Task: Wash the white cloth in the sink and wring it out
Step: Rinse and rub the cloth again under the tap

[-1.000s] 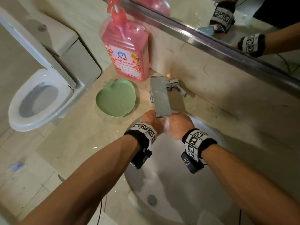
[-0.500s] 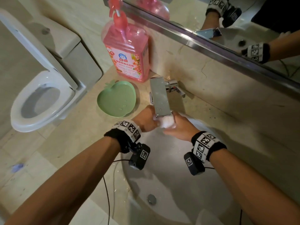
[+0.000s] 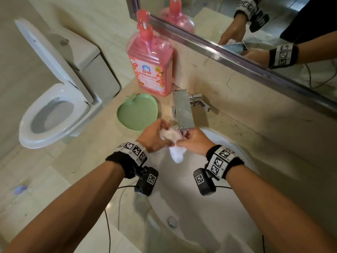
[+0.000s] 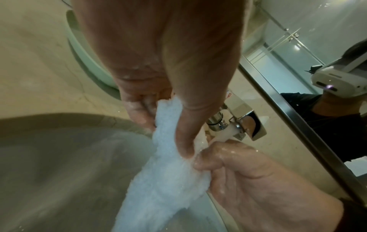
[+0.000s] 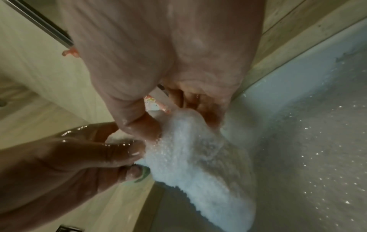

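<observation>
Cloth (image 3: 172,141), white and soaked, is bunched between both hands just under the tap (image 3: 183,110), above the back edge of the sink (image 3: 197,207). Its upper part is gathered between the palms, and a loose tail hangs down into the basin. The left hand (image 3: 155,136) pinches the cloth with thumb and fingers curled round it; in the left wrist view the thumb presses down the fabric's front. The right hand (image 3: 196,141) grips the other side, fingers folded into the wet pile. Both hands glisten with water, and droplets speckle the sink wall in the right wrist view. A stream runs from the tap's spout (image 4: 228,133) onto the cloth by the right knuckles. A drain (image 3: 172,221) sits at the basin's bottom. On the worktop (image 3: 91,161) to the left lies a green apple-shaped dish (image 3: 137,112), and behind it stands a pink pump bottle (image 3: 150,70) against the wall. A mirror (image 3: 273,33) runs above the tap. A toilet (image 3: 54,110) with its lid up stands further left.
</observation>
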